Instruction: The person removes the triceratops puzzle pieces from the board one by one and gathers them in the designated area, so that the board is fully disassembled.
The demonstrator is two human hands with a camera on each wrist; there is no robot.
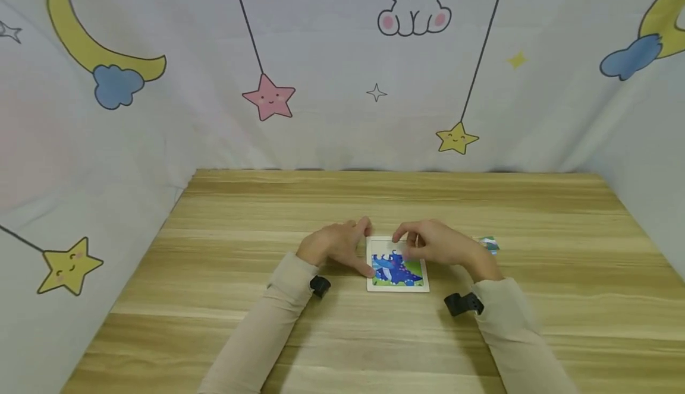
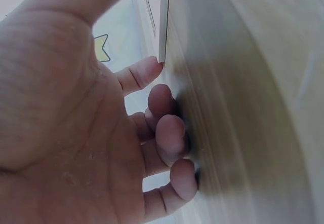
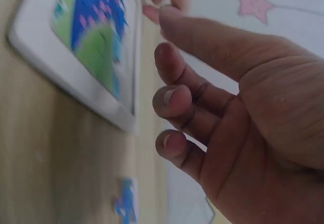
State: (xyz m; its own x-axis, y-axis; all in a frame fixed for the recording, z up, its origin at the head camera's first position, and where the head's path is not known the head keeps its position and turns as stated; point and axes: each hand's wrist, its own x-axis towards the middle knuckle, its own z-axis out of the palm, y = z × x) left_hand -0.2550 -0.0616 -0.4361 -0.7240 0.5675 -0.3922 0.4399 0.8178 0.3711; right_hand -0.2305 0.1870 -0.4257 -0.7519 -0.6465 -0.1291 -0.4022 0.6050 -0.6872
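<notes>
A white-framed picture puzzle (image 1: 398,289) with a blue dinosaur lies flat on the table; a pale strip shows along its top inside. At its left side, my left hand (image 1: 337,244) holds the frame, thumb at the lower left edge and a finger at the upper left corner. The left wrist view shows a fingertip of that hand (image 2: 76,112) against the board's corner (image 2: 163,41). Over the puzzle's upper right part is my right hand (image 1: 446,244), fingers loosely bent. In the right wrist view no piece shows in that hand (image 3: 263,97), beside the frame (image 3: 76,95).
Loose colourful puzzle material (image 1: 489,243) lies on the table right of the frame, partly behind my right wrist; a small blue piece (image 3: 129,201) shows in the right wrist view. A patterned white cloth (image 1: 332,138) hangs behind the wooden table (image 1: 257,204).
</notes>
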